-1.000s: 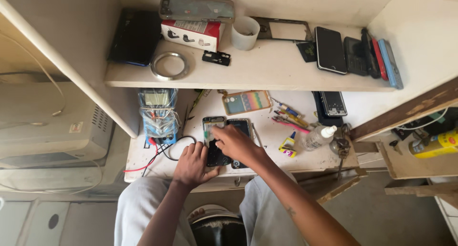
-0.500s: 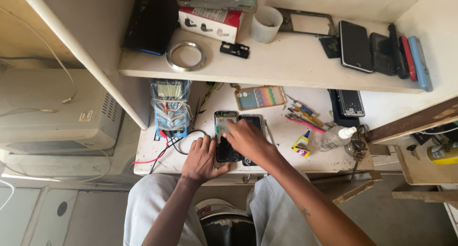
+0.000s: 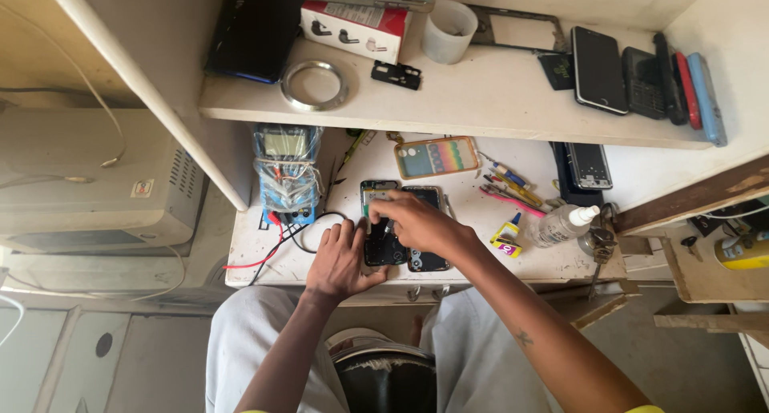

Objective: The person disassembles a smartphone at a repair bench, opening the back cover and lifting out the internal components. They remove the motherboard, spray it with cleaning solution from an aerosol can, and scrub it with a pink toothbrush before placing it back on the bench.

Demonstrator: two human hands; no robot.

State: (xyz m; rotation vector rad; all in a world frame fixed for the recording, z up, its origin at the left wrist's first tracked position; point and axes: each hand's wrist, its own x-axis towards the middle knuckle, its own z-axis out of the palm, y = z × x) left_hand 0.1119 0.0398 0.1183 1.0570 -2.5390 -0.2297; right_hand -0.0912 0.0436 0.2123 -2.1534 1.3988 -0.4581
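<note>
**Opened phone on the counter, both hands on it**

Seated person, view straight down. The opened phone lies flat near the front edge of the counter, its inner board showing at the far end. Just beside it on the right, touching or nearly so, lies a second dark slab, likely the detached back or screen; cannot tell which.

Left hand: fingers held together and laid flat along the phone's left edge, steadying it.

Right hand: fingers bunched, pinching a thin tool whose tip meets the phone's middle. Tool type too small to tell.

Judged state of work: the casing is already apart and the internals are exposed, so opening is done. Work inside the body is in hand; rejoining the two pieces is not yet done.

Around: wrapped blue meter with red and black leads at left, colourful phone case behind, small yellow glue bottle and clear bottle at right. Shelf above carries more phones.
</note>
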